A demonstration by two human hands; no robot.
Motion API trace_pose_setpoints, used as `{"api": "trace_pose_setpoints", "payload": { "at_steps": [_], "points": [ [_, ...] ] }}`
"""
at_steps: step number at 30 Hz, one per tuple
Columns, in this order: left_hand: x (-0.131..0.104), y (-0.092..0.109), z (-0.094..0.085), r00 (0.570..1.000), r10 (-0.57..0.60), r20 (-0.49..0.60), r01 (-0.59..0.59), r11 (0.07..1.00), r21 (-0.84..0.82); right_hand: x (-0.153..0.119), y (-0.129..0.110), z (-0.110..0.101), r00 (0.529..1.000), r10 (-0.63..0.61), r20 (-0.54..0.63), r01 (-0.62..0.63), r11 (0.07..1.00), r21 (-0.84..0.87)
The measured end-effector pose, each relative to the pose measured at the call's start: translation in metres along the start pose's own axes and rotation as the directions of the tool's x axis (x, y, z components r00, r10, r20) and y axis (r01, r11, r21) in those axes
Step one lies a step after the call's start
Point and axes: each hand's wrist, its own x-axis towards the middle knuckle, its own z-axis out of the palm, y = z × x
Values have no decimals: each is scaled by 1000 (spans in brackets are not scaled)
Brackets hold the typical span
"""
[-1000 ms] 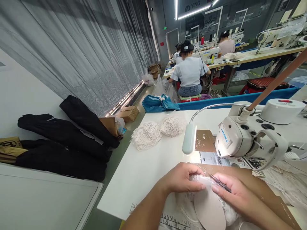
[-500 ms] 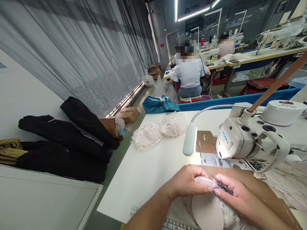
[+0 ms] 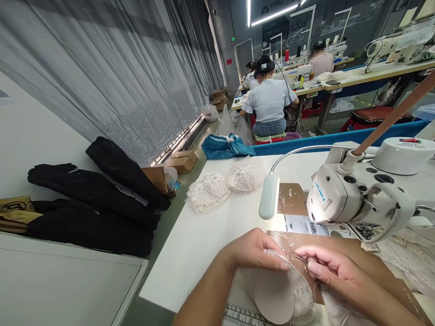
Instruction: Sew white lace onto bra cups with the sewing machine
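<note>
My left hand (image 3: 260, 251) is closed, thumb and fingers pinching the upper edge of a beige bra cup (image 3: 273, 296) with white lace along its side. Just to the right, my right hand (image 3: 333, 267) is closed around small metal thread snips (image 3: 299, 257). Their pointed tips face left, slightly apart from the lace edge. More white lace (image 3: 335, 303) hangs below my right hand. Part of the snips is hidden by my fingers.
A JUKI sewing machine (image 3: 343, 194) stands at the right, with a lamp (image 3: 269, 198) beside it. Two lace cups (image 3: 209, 192) lie on the white table (image 3: 176, 258). A printed ruler (image 3: 238, 312) runs along its front. Co-workers (image 3: 270, 102) sit farther back.
My left hand has shifted left with the bra cup. My right hand has drawn away from the cup's edge, still holding the snips, leaving a gap between the hands.
</note>
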Motion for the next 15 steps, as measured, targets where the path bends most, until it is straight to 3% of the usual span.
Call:
{"api": "trace_pose_setpoints", "payload": {
  "at_steps": [7, 15],
  "points": [
    [9, -3, 9, 1000, 17, 8, -17, 1000, -18, 2, -6, 9, 993, -57, 101, 49, 996, 75],
    [14, -1, 15, 1000, 3, -4, -3, 1000, 24, 0, -10, 10, 993, -63, 105, 63, 998, 4]
  ]
}}
